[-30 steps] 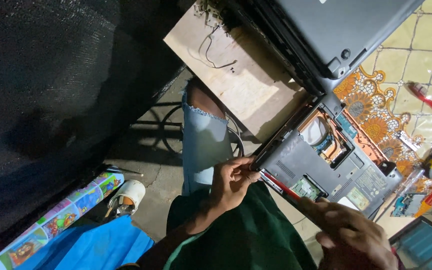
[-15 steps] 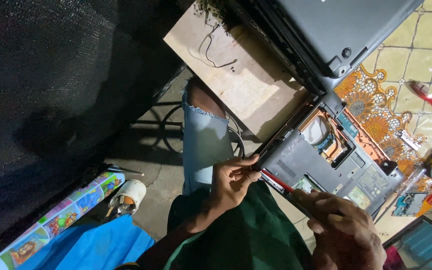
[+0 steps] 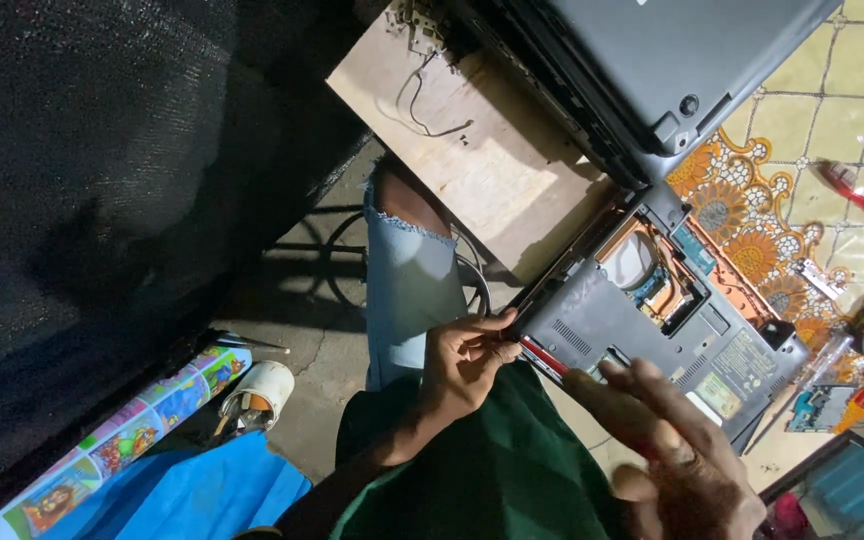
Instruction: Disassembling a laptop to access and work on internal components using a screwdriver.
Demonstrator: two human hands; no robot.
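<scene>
— What's the setting?

— A patterned yellow-and-orange cloth [image 3: 752, 240] on a table beside a worn wooden board [image 3: 472, 160]; dark mesh fills the left.

— And the work?

— An upturned dark laptop base [image 3: 652, 330] lies on the cloth, one hatch open. The left hand [image 3: 467, 355] pinches its near corner, thumb and fingers closed on the edge. The right hand [image 3: 677, 450] has risen closer since a second ago, fingers spread over the underside; whether it holds anything, I cannot tell.

— Labels?

— A pale rectangular sticker [image 3: 720, 392] sits near the right end of the base; a colourful printed roll [image 3: 122, 440] lies on the floor.
</scene>
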